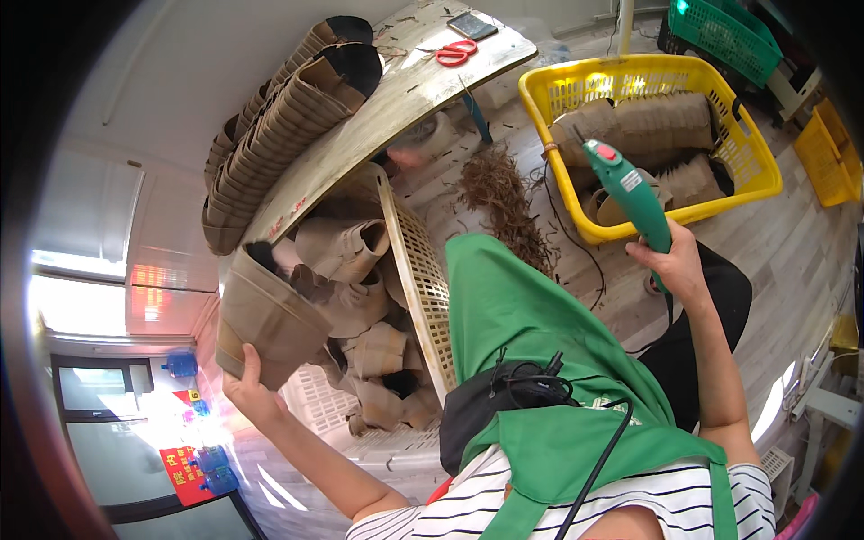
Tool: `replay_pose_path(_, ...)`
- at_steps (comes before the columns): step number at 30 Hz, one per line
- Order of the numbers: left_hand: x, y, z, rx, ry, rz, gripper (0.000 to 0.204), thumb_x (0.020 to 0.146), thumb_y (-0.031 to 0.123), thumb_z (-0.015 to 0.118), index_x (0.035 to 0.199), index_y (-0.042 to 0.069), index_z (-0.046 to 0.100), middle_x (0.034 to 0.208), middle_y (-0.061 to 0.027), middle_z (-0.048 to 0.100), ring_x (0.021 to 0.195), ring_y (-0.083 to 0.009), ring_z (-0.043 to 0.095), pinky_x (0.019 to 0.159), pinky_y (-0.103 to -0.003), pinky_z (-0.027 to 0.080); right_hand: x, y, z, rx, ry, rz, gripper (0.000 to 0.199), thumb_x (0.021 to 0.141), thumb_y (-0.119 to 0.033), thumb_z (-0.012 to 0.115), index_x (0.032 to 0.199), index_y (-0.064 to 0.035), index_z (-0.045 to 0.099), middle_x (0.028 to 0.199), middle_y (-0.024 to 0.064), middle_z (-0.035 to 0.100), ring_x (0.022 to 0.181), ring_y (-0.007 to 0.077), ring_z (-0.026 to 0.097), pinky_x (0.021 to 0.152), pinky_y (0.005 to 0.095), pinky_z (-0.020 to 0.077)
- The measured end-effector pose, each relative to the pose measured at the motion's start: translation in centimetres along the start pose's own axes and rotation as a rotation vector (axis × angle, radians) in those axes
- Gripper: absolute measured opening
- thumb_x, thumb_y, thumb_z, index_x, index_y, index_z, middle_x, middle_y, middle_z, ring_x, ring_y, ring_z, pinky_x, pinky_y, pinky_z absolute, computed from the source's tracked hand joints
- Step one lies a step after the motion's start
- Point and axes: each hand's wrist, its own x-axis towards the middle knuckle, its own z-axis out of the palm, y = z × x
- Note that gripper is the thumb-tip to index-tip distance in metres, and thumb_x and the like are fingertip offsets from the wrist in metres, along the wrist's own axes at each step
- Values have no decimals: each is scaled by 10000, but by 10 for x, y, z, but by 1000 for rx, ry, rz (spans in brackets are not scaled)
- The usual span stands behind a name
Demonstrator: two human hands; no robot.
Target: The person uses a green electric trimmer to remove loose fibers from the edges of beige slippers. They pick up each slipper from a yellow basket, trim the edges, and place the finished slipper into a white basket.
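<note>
My left hand (249, 385) grips the lower edge of a tan fabric piece (273, 310), a wide tube-like shape with a dark inside, like a boot shaft. It is held beside the front edge of the table. In my right hand (677, 263) is a green handheld power tool (632, 187) with a red switch, its slim tip pointing up and away to the left. The tool is over the near left side of the yellow basket (589, 232). More tan pieces (376, 349) lie jumbled in a white plastic basket (416, 283) between my left arm and my green apron.
Nested tan pieces (283, 135) stand in rows on the table (432, 90), with red-handled scissors (456, 53) and a phone (472, 25) beyond. Brown trimmings (506, 202) heap on the floor. A black cord (589, 261) trails nearby. Green (724, 40) and yellow (826, 157) crates stand farther right.
</note>
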Motion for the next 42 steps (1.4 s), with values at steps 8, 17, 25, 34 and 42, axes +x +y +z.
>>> replay_pose_path(8,29,-42,107,-911,-199,-469,311,947,117,507,1162,-86,601,1168,-181,654,1061,-289,645,947,-420,513,-15,-2,1,-281,-4,-546,267,638,-15,766,790,1,547,721,127,537,644,301,550,590,340,436)
replay_pose_path(17,18,-52,161,-919,-349,-476,268,944,94,507,1063,-112,630,1065,-193,681,938,-297,685,861,-426,571,-21,-2,-8,-390,2,-609,293,572,-7,715,788,-17,518,764,140,562,759,361,588,647,401,463)
replay_pose_path(25,10,-45,167,-1100,-550,-643,298,956,110,483,1102,-111,619,1091,-211,676,968,-312,681,889,-431,557,-20,-7,0,-353,-46,-657,255,617,-28,712,783,-22,519,751,126,545,735,342,586,619,390,456)
replay_pose_path(34,1,-48,177,-1060,-554,-621,330,967,121,465,1172,-105,591,1149,-209,658,1034,-314,658,933,-436,528,-19,-14,7,-383,-45,-728,250,612,-56,715,771,-33,523,747,107,555,715,318,591,604,380,462)
replay_pose_path(42,-29,-28,193,-940,-337,-618,400,951,114,508,1300,-81,498,1306,-204,570,1188,-327,570,1046,-468,437,-31,-25,20,-367,-10,-739,244,590,-44,706,755,-20,527,719,109,555,664,314,593,565,367,461)
